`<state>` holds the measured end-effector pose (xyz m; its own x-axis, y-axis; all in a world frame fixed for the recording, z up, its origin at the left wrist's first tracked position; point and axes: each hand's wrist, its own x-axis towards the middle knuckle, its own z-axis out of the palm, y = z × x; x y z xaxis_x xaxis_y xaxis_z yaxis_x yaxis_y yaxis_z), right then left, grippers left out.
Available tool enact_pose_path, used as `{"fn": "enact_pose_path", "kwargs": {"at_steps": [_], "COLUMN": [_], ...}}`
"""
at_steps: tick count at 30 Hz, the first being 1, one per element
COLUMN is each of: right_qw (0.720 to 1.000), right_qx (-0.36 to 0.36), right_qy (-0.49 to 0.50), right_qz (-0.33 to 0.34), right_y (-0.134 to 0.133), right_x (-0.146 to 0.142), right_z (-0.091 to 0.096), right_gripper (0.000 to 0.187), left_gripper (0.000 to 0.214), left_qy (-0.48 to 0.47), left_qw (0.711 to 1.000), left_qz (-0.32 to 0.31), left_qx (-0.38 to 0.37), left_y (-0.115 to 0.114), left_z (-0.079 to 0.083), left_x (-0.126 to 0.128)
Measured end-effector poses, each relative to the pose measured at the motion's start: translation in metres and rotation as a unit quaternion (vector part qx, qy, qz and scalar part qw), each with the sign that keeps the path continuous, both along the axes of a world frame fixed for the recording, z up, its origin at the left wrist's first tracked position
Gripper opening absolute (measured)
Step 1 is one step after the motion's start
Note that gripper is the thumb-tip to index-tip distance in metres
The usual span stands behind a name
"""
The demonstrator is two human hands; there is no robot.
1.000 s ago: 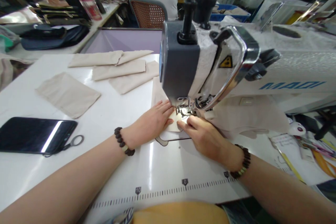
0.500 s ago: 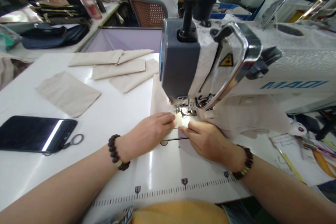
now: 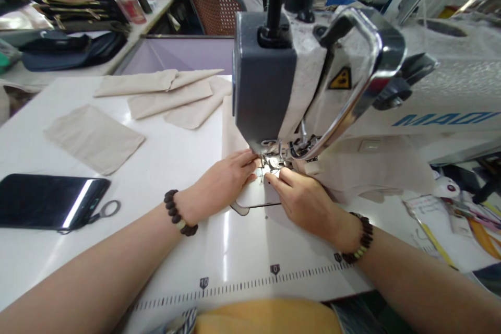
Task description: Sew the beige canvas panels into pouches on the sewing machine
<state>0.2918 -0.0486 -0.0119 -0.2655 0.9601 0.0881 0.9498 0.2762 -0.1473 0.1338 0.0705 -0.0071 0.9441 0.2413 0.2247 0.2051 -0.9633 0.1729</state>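
Presently at the machine: beige cloth (image 3: 231, 133) lies left of and partly behind the machine head (image 3: 260, 78); its near edge is hidden around the presser foot (image 3: 274, 162).
Left hand (image 3: 225, 180): fingers together, nearly straight, tips just left of the foot; whether they pinch cloth cannot be told.
Right hand (image 3: 307, 201): forefinger extended just before the foot, the others bent; any grip is hidden.
Progress: work at the foot appears under way; no stitching can be made out, so the finished share cannot be judged.
Folded pieces (image 3: 170, 102): overlapping on the far left of the table (image 3: 183, 154); sewn or waiting, unclear.
Single piece (image 3: 94, 138): flat, nearer, apart from the folded ones.
Phone (image 3: 47, 201): well left of the hands, a metal ring (image 3: 110, 209) beside it.
Right side: pale fabric (image 3: 371, 169) under the machine arm (image 3: 450, 83); paper (image 3: 425, 206) beyond.
Obstruction: machine head and fingers screen the cloth; no loose object blocks the plate (image 3: 258, 197).
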Motion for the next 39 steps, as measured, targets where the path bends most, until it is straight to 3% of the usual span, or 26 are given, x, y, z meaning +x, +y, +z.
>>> {"fn": "enact_pose_path", "kwargs": {"at_steps": [12, 19, 25, 32, 39], "right_qw": [1.0, 1.0, 0.998, 0.991, 0.983], "right_qx": [-0.009, 0.002, 0.023, 0.066, 0.033], "right_qy": [0.017, 0.013, 0.034, 0.045, 0.067], "right_qz": [0.0, 0.004, 0.048, 0.103, 0.168], "right_y": [0.0, -0.002, -0.004, -0.007, -0.012], "right_x": [0.0, 0.001, 0.005, 0.011, 0.019], "right_z": [0.001, 0.001, 0.002, 0.002, 0.011], "right_gripper": [0.031, 0.03, 0.026, 0.03, 0.03], "left_gripper": [0.014, 0.026, 0.035, 0.025, 0.018], "left_qy": [-0.015, 0.049, 0.095, 0.093, 0.065], "left_qw": [1.0, 0.998, 0.995, 0.993, 0.992], "left_qz": [0.002, 0.021, -0.003, -0.058, -0.099], "left_qx": [0.017, 0.039, 0.001, -0.031, -0.031], "left_y": [0.001, -0.003, -0.023, -0.036, -0.041], "left_z": [-0.001, 0.004, 0.015, 0.016, 0.016], "left_x": [0.001, -0.003, -0.016, -0.017, -0.018]}}
